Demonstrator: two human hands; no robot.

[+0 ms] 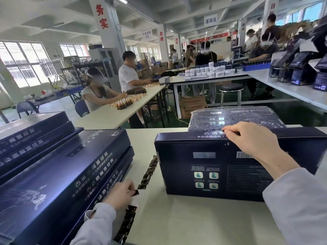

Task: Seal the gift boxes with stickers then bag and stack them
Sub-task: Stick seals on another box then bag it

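1. A dark gift box [212,167] lies flat on the white desk [185,221], right in front of the person. The right hand [251,138] curls over its far top edge, holding it steady.
2. The left hand [120,193] pinches one small dark sticker [136,192] on a sticker strip [148,171] that runs between the gift box and a stack of boxes [67,165] on the left.
3. A bagged box [247,117] sits just behind the gift box.
4. Risks: the sticker may fold onto itself or cling to the fingertips while peeling. If the right hand's hold loosens, the flap could gape and the seal land crooked.
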